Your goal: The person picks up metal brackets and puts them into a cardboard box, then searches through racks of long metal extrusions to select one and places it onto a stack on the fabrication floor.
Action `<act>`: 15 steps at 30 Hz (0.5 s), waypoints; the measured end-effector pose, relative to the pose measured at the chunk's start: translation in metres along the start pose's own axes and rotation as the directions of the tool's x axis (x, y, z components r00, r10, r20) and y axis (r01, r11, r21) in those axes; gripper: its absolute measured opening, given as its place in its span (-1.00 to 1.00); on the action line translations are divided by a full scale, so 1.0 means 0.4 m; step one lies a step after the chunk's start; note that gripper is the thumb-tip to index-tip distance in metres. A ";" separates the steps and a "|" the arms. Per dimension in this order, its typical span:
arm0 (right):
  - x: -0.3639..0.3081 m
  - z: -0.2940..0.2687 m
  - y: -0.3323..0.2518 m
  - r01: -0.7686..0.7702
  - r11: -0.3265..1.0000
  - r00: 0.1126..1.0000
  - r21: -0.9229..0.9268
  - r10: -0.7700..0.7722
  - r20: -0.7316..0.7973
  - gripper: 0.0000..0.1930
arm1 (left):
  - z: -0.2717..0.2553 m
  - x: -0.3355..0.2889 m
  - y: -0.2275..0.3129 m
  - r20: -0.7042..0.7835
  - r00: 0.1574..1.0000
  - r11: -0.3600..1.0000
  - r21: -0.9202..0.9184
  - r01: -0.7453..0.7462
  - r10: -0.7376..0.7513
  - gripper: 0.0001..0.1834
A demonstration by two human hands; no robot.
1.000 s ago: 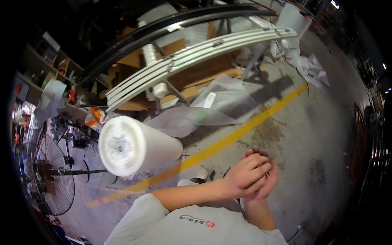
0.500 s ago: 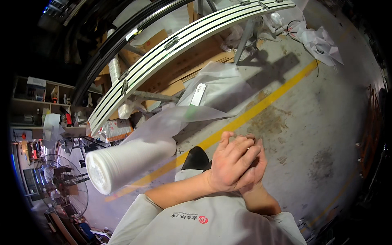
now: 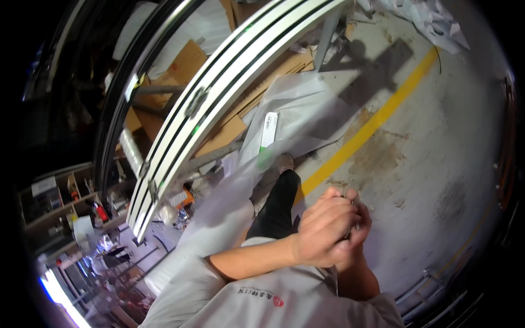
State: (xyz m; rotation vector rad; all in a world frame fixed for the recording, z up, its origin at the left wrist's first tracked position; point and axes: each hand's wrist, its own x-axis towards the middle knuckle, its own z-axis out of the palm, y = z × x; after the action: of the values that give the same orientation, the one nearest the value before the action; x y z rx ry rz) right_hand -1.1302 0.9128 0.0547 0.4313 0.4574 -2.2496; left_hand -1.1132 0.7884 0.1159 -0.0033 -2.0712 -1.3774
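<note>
My left hand [image 3: 324, 228] is closed over my right hand [image 3: 361, 221], the two clasped together in front of my shirt. Small dark, metallic-looking bits show between the fingers, too little of them visible to name. Much of the right hand lies hidden behind the left. To the left of my forearm is a large roll of translucent white film [image 3: 219, 232]. Its loose sheet [image 3: 301, 109] trails over the floor ahead, and a white label-like strip with a green end [image 3: 268, 130] shows there.
Long white grooved profiles [image 3: 232, 68] cross the upper left on metal supports, beside a black frame [image 3: 112, 109]. Flat cardboard [image 3: 219, 136] lies beneath. Shelves [image 3: 60, 199] stand at far left. A yellow floor line [image 3: 377, 128] runs diagonally; crumpled white sheeting [image 3: 435, 22] lies far right.
My view has turned and come closer to the profiles, and a dark-trousered leg reaches further forward. My hands remain clasped, with the fingers curled more tightly.
</note>
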 end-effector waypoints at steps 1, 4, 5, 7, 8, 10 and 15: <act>0.037 -0.031 0.002 -0.069 0.987 0.998 0.145 0.068 0.013 -0.72 | -0.019 0.002 -0.062 0.007 0.997 0.995 -0.069 0.078 -0.078 -0.73; 0.140 -0.079 0.014 -0.179 0.940 0.979 0.289 0.141 0.146 -0.73 | -0.050 -0.076 -0.280 -0.115 0.945 0.948 -0.127 0.290 -0.305 -0.73; 0.175 -0.132 0.023 -0.182 0.949 0.980 0.256 0.152 0.131 -0.73 | -0.071 -0.100 -0.380 -0.071 0.871 0.874 0.000 0.487 -0.486 -0.76; 0.259 -0.241 0.047 -0.269 0.939 0.956 0.213 0.233 0.180 -0.71 | -0.100 -0.227 -0.664 -0.142 0.582 0.570 0.123 0.813 -0.800 -0.71; 0.284 -0.295 0.055 -0.277 0.935 0.959 0.220 0.254 0.130 -0.71 | -0.113 -0.266 -0.813 -0.103 0.338 0.317 0.178 0.932 -0.936 -0.69; 0.327 -0.394 0.070 -0.320 0.918 0.947 0.235 0.315 0.061 -0.71 | -0.168 -0.514 -1.163 -0.188 0.245 0.204 0.215 0.955 -0.951 -0.65; 0.326 -0.701 0.126 -0.328 0.880 0.914 0.344 0.388 -0.121 -0.71 | -0.231 -0.814 -1.725 -0.223 0.290 0.004 0.786 0.618 -0.931 -0.41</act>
State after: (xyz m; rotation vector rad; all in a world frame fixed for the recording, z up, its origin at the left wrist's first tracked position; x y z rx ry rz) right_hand -1.1302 0.9256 -0.2585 0.8305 0.0898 -1.9239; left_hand -1.0420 0.5106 -0.5971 1.7822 -3.0226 -0.7672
